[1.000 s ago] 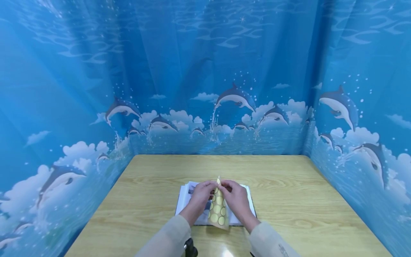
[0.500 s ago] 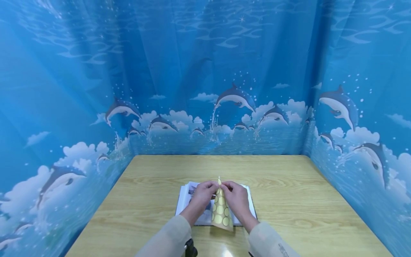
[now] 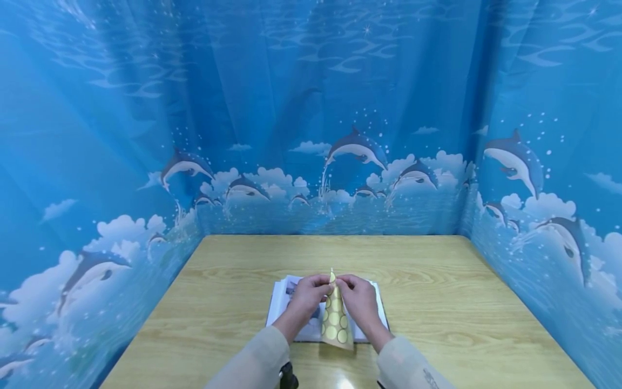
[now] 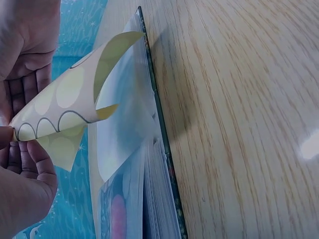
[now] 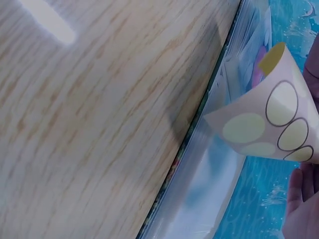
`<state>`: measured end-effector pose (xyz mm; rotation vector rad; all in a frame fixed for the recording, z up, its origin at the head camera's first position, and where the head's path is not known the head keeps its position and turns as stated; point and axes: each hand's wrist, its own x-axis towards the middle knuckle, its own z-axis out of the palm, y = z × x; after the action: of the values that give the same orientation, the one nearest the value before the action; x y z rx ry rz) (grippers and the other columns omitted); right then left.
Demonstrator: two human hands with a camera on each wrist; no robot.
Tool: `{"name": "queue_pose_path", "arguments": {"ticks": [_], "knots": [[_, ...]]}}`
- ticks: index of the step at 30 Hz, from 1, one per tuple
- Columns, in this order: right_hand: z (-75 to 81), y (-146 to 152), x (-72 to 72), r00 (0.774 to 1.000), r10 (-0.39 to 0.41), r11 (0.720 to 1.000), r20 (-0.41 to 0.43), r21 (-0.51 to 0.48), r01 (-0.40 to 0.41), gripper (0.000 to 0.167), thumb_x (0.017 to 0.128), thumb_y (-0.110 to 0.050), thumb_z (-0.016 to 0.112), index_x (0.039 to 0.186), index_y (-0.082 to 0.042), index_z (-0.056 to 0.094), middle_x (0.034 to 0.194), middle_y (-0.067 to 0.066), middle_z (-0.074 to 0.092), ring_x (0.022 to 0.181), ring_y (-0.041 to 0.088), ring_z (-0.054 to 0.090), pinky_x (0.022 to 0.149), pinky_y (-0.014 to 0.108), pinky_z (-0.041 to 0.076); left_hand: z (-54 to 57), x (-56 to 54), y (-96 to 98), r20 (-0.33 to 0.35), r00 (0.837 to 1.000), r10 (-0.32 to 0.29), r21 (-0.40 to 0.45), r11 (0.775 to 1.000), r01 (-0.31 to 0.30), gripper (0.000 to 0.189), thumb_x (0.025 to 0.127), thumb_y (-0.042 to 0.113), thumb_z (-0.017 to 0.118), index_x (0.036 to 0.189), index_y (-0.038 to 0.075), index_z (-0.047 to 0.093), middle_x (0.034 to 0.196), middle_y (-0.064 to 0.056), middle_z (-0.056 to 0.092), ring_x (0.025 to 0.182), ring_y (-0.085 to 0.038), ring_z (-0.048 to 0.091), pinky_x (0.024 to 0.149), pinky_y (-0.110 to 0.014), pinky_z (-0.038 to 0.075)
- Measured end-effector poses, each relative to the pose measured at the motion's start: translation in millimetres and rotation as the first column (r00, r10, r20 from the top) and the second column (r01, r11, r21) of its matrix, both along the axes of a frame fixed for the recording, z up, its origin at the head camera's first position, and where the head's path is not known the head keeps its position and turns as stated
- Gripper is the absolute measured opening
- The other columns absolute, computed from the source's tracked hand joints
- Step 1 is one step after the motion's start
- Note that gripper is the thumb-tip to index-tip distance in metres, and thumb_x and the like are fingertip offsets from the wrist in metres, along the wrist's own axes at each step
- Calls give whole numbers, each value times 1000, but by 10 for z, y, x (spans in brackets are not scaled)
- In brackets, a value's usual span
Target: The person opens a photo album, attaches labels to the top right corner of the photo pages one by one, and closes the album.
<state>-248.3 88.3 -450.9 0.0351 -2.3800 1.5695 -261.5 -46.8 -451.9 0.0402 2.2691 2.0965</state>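
A sheet of round yellow stickers [image 3: 335, 319] hangs between the two hands in the head view, its lower end over the front edge of an open album [image 3: 278, 309]. The left hand [image 3: 307, 296] pinches the sheet near its top. From the other side, thumb and fingers of the right hand [image 3: 360, 299] grip it close by. The left wrist view shows the sticker sheet [image 4: 70, 89] rolled into a loose cone, its wide end toward the album pages [image 4: 127, 99]. Black outlines ring some circles on the sticker sheet [image 5: 279, 104] in the right wrist view.
The album lies on a wood-grain table [image 3: 437, 281]; its clear pages and dark patterned cover [image 4: 158, 109] show from the side. A blue dolphin-print curtain [image 3: 272, 108] surrounds the table's back and sides. A small black object [image 3: 288, 376] sits by the left sleeve.
The sheet's lower end has swung a little to the right, showing more of its curl. Both hands keep their grip and have barely shifted; the album has stayed put.
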Motion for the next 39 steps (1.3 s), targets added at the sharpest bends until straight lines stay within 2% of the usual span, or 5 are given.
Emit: {"name": "queue_pose_path", "arguments": {"ticks": [4,14,20,31,39], "knots": [[3,25,-7,1000,-13,1000,18,-20,14,14,92,-18,69,97,-7,77,90,4,74,83,16,66,77,35,55,1,-8,-3,30,1000,10,-4,1000,-10,20,86,3,66,105,1,73,99,-5,71,87,-15,62,76,-33,54],[12,51,-29,998,-41,999,53,-2,41,15,93,-18,67,97,-5,75,87,4,72,81,18,65,75,35,54,28,-7,-32,76,997,14,50,999,-18,25,88,3,66,112,0,70,99,-7,71,82,-17,64,74,-30,54],[7,68,-33,996,-29,994,87,-98,37,19,95,-17,64,100,-1,73,91,8,73,87,23,68,80,38,57,37,-2,-59,82,996,37,84,995,-44,26,87,0,67,113,-4,69,97,-9,70,77,-17,62,68,-27,54],[-42,108,-73,994,-39,972,102,-227,61,21,97,-12,62,105,6,70,92,16,72,92,37,68,78,30,58,29,-49,-256,114,991,74,9,997,-75,31,90,9,67,119,-1,68,96,-8,70,77,-18,63,71,-30,55],[-64,128,-54,997,-59,967,42,-247,68,17,94,-10,64,96,5,72,86,16,72,80,31,68,68,26,57,19,-118,-498,108,986,128,-28,992,-126,31,90,12,68,118,0,68,98,-8,70,81,-20,64,72,-30,54]]}}
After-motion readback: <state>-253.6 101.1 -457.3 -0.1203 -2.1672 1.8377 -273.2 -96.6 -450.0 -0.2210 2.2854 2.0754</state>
